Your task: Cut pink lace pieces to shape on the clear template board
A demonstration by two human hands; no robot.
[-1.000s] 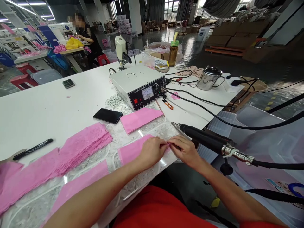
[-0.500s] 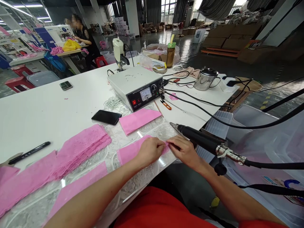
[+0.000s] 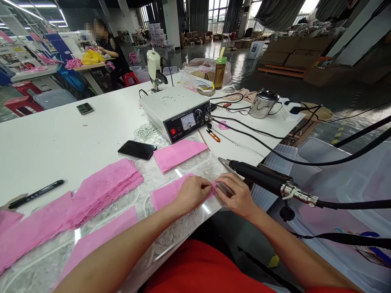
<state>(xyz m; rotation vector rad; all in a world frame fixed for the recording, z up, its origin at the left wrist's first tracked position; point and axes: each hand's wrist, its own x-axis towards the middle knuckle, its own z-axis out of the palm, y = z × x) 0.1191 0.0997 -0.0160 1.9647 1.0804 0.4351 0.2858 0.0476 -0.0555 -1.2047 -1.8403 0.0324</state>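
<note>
My left hand point(image 3: 193, 192) is closed in a pinch on the right end of a pink fabric piece point(image 3: 166, 194), which lies flat near the table's front edge. Beside it, my right hand point(image 3: 236, 194) has thumb and forefinger apart at the fabric's right tip, close to my left fingertips. Just beyond that hand, a black handheld tool point(image 3: 256, 175) with a pointed metal tip and a cable juts in from the right. Another folded pink piece point(image 3: 180, 154) lies behind the one I hold.
Left of my hands lie a stack of pink lace-edged fabric point(image 3: 105, 187), a black phone point(image 3: 137, 149) and a marker point(image 3: 39, 194). A metered control box point(image 3: 177, 110) stands behind, near orange thread snips point(image 3: 213, 135) and a lidded jug point(image 3: 265, 104). Clear plastic bins point(image 3: 330, 162) are at the right.
My right thumb and forefinger have parted from a closer pinch at the fabric's tip. My left hand stays in place on the fabric.
</note>
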